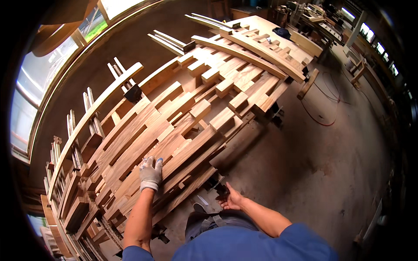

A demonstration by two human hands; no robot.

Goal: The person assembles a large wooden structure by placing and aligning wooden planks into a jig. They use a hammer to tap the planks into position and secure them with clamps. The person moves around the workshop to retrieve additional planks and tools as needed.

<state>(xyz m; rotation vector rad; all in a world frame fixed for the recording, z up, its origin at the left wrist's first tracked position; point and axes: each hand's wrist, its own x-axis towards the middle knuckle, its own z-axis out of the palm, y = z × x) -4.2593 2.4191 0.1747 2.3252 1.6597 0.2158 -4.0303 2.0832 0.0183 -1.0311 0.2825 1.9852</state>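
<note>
A large panel of staggered light wood strips (pixel 174 143) lies clamped across long metal bar clamps, with gaps and blocks of uneven length along it. My left hand (pixel 150 174), in a grey work glove, rests flat on the strips near the close edge, fingers spread a little. Below that edge my right hand (pixel 233 198) is bare. Its fingers close around the dark screw end of a bar clamp (pixel 220 190); part of the grip is hidden.
Metal clamp bars (pixel 167 42) stick out past the far side. Two long wood beams (pixel 261 54) lie across the panel's far right end. A red hose (pixel 320 123) curls on the concrete floor (pixel 322 174). Windows (pixel 43 74) line the left wall.
</note>
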